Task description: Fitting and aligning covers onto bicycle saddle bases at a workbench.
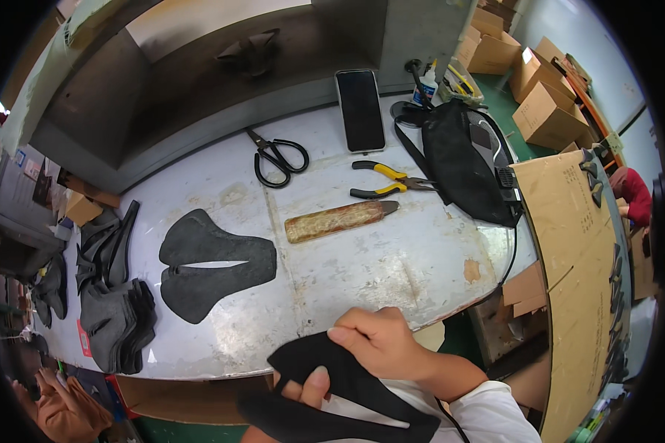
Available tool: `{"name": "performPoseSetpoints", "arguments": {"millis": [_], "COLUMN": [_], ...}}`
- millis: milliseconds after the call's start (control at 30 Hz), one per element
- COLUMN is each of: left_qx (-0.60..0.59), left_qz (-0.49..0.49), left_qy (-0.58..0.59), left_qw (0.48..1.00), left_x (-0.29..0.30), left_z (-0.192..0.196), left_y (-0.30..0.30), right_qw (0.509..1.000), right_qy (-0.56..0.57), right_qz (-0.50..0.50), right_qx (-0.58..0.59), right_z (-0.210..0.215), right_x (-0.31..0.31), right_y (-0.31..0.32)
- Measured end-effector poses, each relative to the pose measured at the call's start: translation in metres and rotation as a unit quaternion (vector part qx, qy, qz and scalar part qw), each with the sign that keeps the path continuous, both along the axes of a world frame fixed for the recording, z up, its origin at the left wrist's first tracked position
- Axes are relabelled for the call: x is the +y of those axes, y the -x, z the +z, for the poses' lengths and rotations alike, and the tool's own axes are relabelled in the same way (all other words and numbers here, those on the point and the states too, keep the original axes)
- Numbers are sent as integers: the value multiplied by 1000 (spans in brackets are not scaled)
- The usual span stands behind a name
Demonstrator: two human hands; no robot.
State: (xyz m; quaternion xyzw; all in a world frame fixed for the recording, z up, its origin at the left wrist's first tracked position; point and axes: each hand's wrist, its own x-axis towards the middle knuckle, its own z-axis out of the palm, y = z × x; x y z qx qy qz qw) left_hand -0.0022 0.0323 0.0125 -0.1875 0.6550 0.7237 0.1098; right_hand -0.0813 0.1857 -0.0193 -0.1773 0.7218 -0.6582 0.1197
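Observation:
A black shoe-upper piece (332, 399) is held low at the near edge of the white worktable (391, 251). My right hand (380, 343) grips its upper part with fingers curled over it. My left hand (310, 387) shows mainly a thumb pressed on the piece's lower left. Another flat black cut piece (210, 262) lies spread on the table to the left. A wooden-handled tool (340, 219) lies beyond my hands at mid-table.
Stacks of black pieces (114, 314) sit at the table's left end. Scissors (277, 156), yellow-handled pliers (384, 181), a phone (360, 109) and a black bag (462, 162) lie at the back. A cardboard sheet (576, 273) stands on the right; boxes (543, 111) beyond.

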Motion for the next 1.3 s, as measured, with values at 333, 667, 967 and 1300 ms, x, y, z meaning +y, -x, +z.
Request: {"name": "performPoseSetpoints", "arguments": {"millis": [333,667,967,1300], "left_qx": [82,100,14,116], "left_qz": [-31,29,73,-223], "left_qy": [-52,-67,-404,-320], "left_qw": [995,992,912,913], "left_x": [-15,-30,-14,-36], "left_z": [-37,-35,-54,-60], "left_y": [-4,8,9,11], "right_qw": [949,912,897,983], "right_qy": [186,52,248,119], "right_qz": [37,288,206,128], "right_qx": [-253,-287,-302,56], "right_z": [-20,-24,-35,-19], "right_x": [-15,23,15,23], "right_y": [-9,-26,-39,-6]}}
